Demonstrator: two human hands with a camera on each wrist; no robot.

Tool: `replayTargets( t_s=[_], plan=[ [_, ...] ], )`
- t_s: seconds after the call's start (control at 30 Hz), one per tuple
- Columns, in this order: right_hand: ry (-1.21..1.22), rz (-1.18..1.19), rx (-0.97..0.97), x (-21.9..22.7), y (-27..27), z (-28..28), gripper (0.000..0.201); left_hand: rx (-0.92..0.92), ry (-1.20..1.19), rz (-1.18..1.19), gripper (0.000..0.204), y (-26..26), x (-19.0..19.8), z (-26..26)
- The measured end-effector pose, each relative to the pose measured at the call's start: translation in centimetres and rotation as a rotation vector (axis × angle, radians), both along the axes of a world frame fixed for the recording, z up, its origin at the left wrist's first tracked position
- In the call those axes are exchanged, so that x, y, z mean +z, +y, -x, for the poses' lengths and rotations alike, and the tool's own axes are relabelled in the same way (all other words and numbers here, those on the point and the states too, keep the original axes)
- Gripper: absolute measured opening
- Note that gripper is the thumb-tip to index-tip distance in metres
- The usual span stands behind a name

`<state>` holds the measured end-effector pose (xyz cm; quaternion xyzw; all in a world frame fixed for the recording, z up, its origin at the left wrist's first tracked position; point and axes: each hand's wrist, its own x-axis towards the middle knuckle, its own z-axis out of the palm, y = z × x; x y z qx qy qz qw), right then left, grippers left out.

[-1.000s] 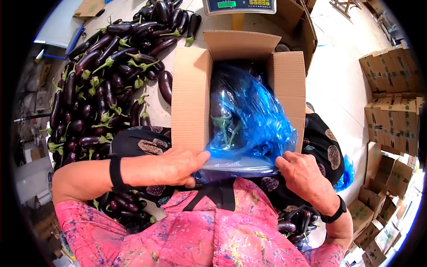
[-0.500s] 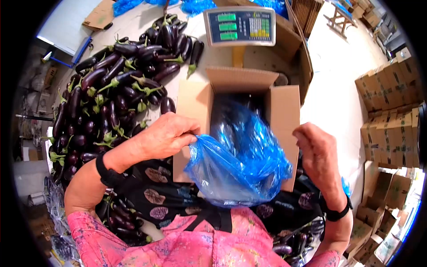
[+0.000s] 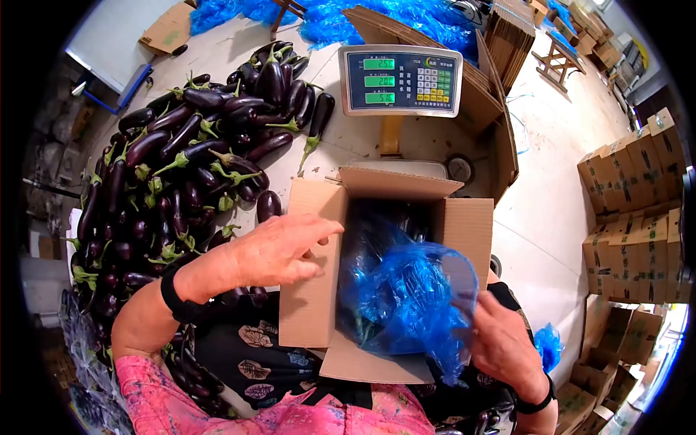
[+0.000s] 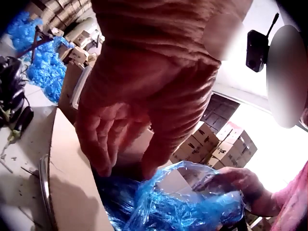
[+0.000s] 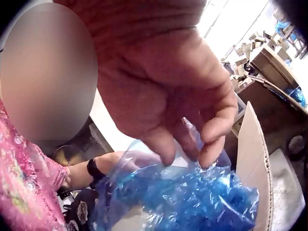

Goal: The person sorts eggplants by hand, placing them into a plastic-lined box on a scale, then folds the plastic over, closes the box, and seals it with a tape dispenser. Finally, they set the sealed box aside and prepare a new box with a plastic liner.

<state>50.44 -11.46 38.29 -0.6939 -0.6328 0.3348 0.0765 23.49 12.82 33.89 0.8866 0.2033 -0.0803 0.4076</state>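
An upright cardboard box (image 3: 312, 290) with its flaps spread holds a blue plastic bag (image 3: 406, 293), with dark shapes faintly visible beneath the film. Over the box's left flap, the left hand (image 3: 264, 250) has relaxed, spread fingers and holds nothing; the left wrist view shows the same hand (image 4: 144, 101) above the crumpled blue film (image 4: 183, 211). At the box's right side the right hand (image 3: 504, 341) is at the bag's edge. In the right wrist view, a film edge lies between the thumb and bent fingers of this hand (image 5: 168, 91).
A large heap of eggplants (image 3: 174, 181) lies to the left on the floor. Behind the box stands a scale display (image 3: 399, 80), near flattened cardboard (image 3: 511, 36) and blue film (image 3: 362, 22). Stacked boxes (image 3: 631, 254) line the right side.
The left hand has let go of the bag's edge. The bag's near side has been folded inward over the box, uncovering the near flap. The right hand has moved down to the bag.
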Motion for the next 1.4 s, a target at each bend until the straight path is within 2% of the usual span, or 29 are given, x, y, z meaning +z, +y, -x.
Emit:
replayTargets(
  t_s=[0.1, 0.13, 0.23, 0.27, 0.3, 0.37, 0.4, 0.43, 0.5, 0.53, 0.6, 0.63, 0.7, 0.77, 0.8, 0.83, 0.9, 0.93, 0.97, 1.03, 1.1, 1.13, 1.2, 1.23, 1.27, 1.4],
  plan=[
    [0.010, -0.255, -0.205, -1.1, -0.2, -1.0, 0.041, -0.123, -0.132, -0.077, 0.067, -0.8, -1.4, 0.4],
    [0.001, -0.289, -0.285, -1.4, -0.3, -1.1, 0.044, -0.153, -0.070, -0.071, 0.074, -1.1, -1.5, 0.2],
    [0.075, -0.267, -0.552, 0.2, 0.0, 0.6, 0.046, -0.218, 0.029, -0.029, 0.075, -2.2, -0.7, -1.2],
    [0.080, -0.239, -0.443, 0.5, -0.5, 0.2, 0.052, -0.252, 0.047, 0.008, 0.075, -2.4, -1.0, -1.7],
    [0.073, -0.246, -0.325, 0.7, -0.6, 0.3, 0.066, -0.255, 0.033, 0.014, 0.074, -2.7, -1.4, -2.1],
    [-0.095, -0.197, -0.039, 0.3, -0.6, 0.9, 0.083, -0.260, 0.004, 0.023, 0.073, -3.5, -2.1, -2.9],
    [-0.143, -0.113, 0.027, -0.7, -0.8, 1.4, 0.089, -0.289, 0.035, 0.028, 0.076, -3.8, -2.4, -3.5],
    [-0.200, -0.063, 0.062, -1.9, -1.1, 2.0, 0.084, -0.303, 0.010, 0.031, 0.078, -4.2, -2.6, -3.9],
    [-0.385, 0.092, 0.150, -5.0, -2.2, 2.9, 0.057, -0.331, -0.034, 0.049, 0.083, -5.3, -3.4, -4.5],
    [-0.402, 0.086, 0.178, -5.7, -2.5, 3.1, 0.048, -0.332, -0.020, 0.046, 0.091, -6.0, -4.0, -5.0],
    [-0.427, 0.098, 0.229, -6.6, -2.9, 3.3, 0.030, -0.309, -0.044, 0.046, 0.094, -7.3, -5.4, -5.4],
    [-0.260, 0.086, 0.171, -6.9, -2.6, 3.2, 0.017, -0.297, -0.063, 0.039, 0.096, -7.9, -6.0, -5.8],
    [0.121, -0.005, 0.084, -7.5, -1.4, 2.1, 0.014, -0.241, -0.076, 0.082, 0.101, -9.0, -6.6, -6.3],
    [0.391, -0.053, -0.228, -6.4, 1.4, 2.4, 0.023, -0.151, -0.106, 0.110, 0.104, -9.8, -7.7, -6.9],
    [0.512, -0.051, -0.313, -7.6, 2.3, 2.2, 0.031, -0.059, -0.153, 0.138, 0.092, -10.1, -8.5, -7.2],
    [0.469, -0.120, -0.261, -7.7, 3.5, 2.3, 0.028, -0.011, -0.184, 0.126, 0.080, -10.2, -9.5, -7.6],
    [0.576, 0.010, -0.357, -8.7, 4.7, 2.1, 0.024, 0.086, -0.245, 0.104, 0.056, -9.9, -11.3, -8.6],
    [0.764, 0.030, -0.474, -8.6, 5.1, 2.4, 0.025, 0.226, -0.405, 0.472, 0.029, -9.1, -11.7, -9.2],
    [0.951, 0.048, -0.591, -8.4, 5.6, 2.6, 0.028, 0.105, -0.287, 0.465, 0.017, -7.4, -12.2, -8.9],
    [1.023, -0.082, -0.595, -6.8, 6.5, 2.5, 0.036, 0.280, -0.431, 0.608, 0.015, -6.0, -13.0, -9.0],
    [0.764, -0.181, -0.482, -5.9, 6.4, 1.8, 0.039, 0.537, -0.218, 0.794, 0.018, -3.8, -11.3, -8.7],
    [0.568, -0.229, -0.372, -6.2, 6.0, 1.4, 0.042, 0.627, -0.191, 0.818, 0.021, -2.8, -13.1, -8.4],
    [0.162, -0.323, -0.101, -7.9, 5.0, 1.2, 0.046, 0.566, -0.165, 0.614, 0.026, -2.1, -12.6, -8.4],
    [0.040, -0.297, -0.021, -8.4, 4.3, 1.8, 0.044, 0.536, -0.150, 0.515, 0.028, -2.0, -12.4, -8.3],
    [-0.032, -0.266, -0.006, -8.3, 3.6, 2.5, 0.043, 0.548, -0.134, 0.391, 0.034, -2.1, -12.0, -8.6],
    [-0.216, -0.079, 0.000, -8.8, 3.7, 3.7, 0.041, 0.441, -0.128, 0.137, 0.041, -0.8, -12.7, -8.7]
  ],
)
